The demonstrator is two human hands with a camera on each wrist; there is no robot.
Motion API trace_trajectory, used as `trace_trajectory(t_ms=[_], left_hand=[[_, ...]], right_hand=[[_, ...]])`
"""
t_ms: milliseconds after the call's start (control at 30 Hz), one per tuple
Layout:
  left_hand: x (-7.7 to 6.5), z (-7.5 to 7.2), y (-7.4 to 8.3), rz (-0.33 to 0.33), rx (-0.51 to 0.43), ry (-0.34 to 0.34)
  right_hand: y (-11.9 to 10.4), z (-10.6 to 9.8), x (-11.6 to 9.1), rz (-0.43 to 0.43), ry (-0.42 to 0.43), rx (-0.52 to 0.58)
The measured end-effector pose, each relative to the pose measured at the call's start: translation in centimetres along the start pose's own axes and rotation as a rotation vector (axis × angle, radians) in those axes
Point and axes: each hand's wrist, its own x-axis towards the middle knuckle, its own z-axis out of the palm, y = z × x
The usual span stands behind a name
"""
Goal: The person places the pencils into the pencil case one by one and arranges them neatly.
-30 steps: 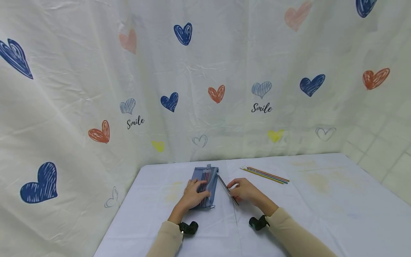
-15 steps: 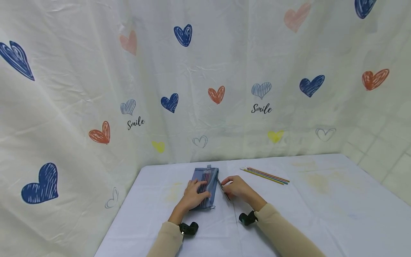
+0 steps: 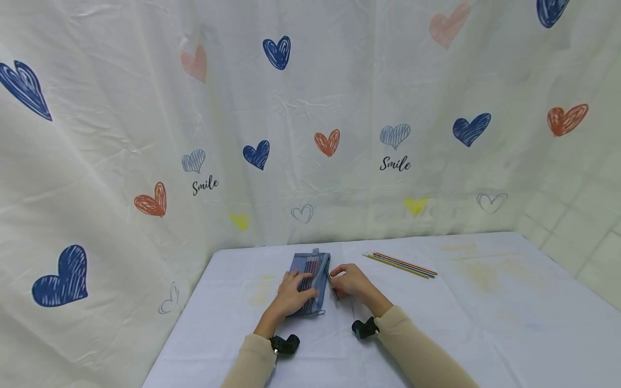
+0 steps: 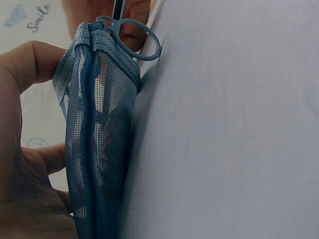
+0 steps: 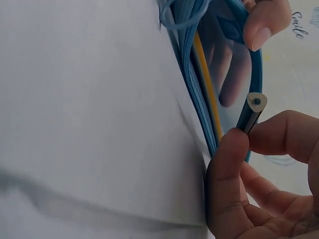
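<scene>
A blue mesh pencil case (image 3: 320, 280) with a clear front lies on the table, several pencils (image 3: 310, 265) showing inside. My left hand (image 3: 290, 293) rests over it and holds its open side; in the right wrist view the left thumb (image 5: 264, 30) is hooked at the raised blue rim. Between thumb and fingertips, my right hand (image 3: 351, 281) pinches a dark green pencil (image 5: 249, 113), flat-cut end towards the wrist camera. The pencil's far end overlaps the case's right-hand opening. A yellow pencil (image 5: 205, 74) shows just within that opening, beside the zip.
Several coloured pencils (image 3: 400, 265) lie in a loose bundle on the white tablecloth (image 3: 436, 334), right of the case. A ring-shaped zip pull (image 4: 142, 50) hangs at the near corner of the case. Behind the table hangs a heart-printed curtain (image 3: 349, 205).
My right hand has moved left with the dark pencil, bringing it from beside the case to its right-hand opening. The left hand and the case have stayed put.
</scene>
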Motion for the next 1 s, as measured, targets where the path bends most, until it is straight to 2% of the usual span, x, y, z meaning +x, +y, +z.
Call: trace_trajectory(t_ms=[533, 800, 1000], left_hand=[[0.1, 0.1, -0.3, 0.009, 0.0, -0.005], [0.0, 0.0, -0.1, 0.006, -0.004, -0.007], [0.2, 0.1, -0.1, 0.0, 0.0, -0.007]], right_hand=[[-0.7, 1.7, -0.3, 0.039, -0.007, 0.145], [-1.0, 2.3, -0.2, 0.052, 0.0, 0.16], [-0.9, 2.6, -0.3, 0.039, -0.032, 0.2]])
